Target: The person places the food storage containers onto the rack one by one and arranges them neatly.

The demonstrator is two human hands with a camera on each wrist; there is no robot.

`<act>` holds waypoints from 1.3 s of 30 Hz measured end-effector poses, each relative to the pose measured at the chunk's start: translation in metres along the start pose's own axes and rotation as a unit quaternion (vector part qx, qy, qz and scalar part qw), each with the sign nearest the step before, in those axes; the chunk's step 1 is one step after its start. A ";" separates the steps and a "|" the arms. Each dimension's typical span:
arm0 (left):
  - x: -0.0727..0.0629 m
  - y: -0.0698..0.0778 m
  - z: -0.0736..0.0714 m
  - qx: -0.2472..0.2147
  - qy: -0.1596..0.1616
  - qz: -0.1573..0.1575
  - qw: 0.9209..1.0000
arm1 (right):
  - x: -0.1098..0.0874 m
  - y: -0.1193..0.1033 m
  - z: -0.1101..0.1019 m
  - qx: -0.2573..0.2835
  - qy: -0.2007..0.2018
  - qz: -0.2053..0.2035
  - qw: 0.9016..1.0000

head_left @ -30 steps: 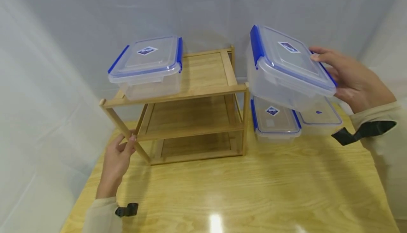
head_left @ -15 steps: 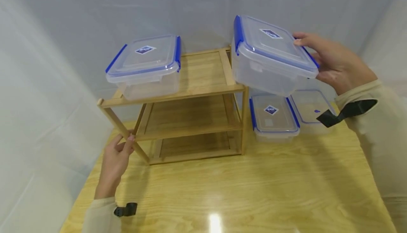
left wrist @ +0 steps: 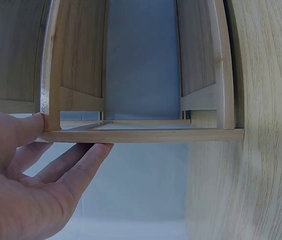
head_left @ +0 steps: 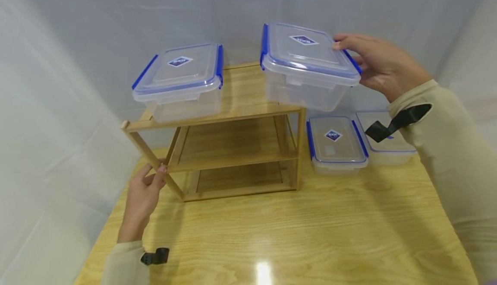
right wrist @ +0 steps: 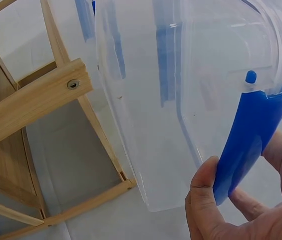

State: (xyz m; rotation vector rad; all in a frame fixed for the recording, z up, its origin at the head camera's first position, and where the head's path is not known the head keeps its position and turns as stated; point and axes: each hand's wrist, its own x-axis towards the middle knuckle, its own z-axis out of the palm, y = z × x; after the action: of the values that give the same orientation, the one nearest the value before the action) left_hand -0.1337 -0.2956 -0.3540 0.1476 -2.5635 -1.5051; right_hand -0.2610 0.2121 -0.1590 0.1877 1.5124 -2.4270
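Observation:
My right hand point(head_left: 384, 67) grips a clear plastic food container point(head_left: 310, 93) by its right side, thumb on the lid edge. In the right wrist view, the fingers close around its blue clip point(right wrist: 248, 140). The container is slightly tilted over the right end of the top shelf of a three-tier wooden rack point(head_left: 233, 162); whether it touches the shelf I cannot tell. My left hand point(head_left: 141, 198) pinches the rack's front left post, as the left wrist view shows at the side rail point(left wrist: 145, 135). Another such container point(head_left: 184, 103) sits on the top shelf's left part.
Two more lidded containers stand side by side on the table point(head_left: 240, 237), right of the rack: a blue-clipped one point(head_left: 338, 147) and one point(head_left: 388, 157) partly covered by my right wrist strap point(head_left: 400, 123). A pale cloth point(head_left: 248, 13) hangs behind.
My right hand has carried the container left, from beyond the rack's right end to over the top shelf, and its tilt has lessened. The left hand has stayed on the post.

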 end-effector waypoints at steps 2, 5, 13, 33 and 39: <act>0.000 0.000 0.000 0.003 0.001 0.002 1.000 | 0.004 0.000 0.006 -0.002 0.002 -0.002 1.000; 0.001 0.000 0.000 0.005 0.003 0.002 1.000 | 0.008 0.002 0.015 -0.007 0.010 -0.004 1.000; 0.000 -0.001 -0.001 0.003 0.003 0.003 1.000 | 0.014 0.009 0.035 -0.036 0.028 -0.015 0.999; -0.001 -0.003 -0.003 0.008 0.005 0.007 1.000 | 0.020 0.008 0.068 -0.103 0.019 -0.033 0.994; 0.000 0.000 -0.003 0.004 0.009 0.006 1.000 | 0.021 0.006 0.076 -0.115 0.028 -0.041 0.992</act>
State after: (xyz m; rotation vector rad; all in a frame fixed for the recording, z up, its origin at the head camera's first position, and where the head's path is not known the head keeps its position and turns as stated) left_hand -0.1331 -0.2979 -0.3531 0.1455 -2.5514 -1.4818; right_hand -0.2770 0.1383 -0.1359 0.1504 1.8433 -2.3002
